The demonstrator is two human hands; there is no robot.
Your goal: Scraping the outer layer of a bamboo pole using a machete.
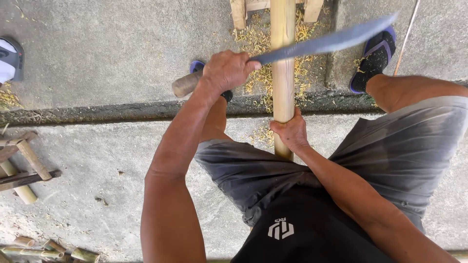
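Wooden frame [22,163] lies at the far left on the concrete floor [122,48]. The left hand [228,70] grips a long knife [326,43], blade laid across the bamboo pole [282,63]. The right hand [291,132] clasps the pole between the knees.

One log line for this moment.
left hand: grips knife | right hand: holds bamboo pole | blade across pole
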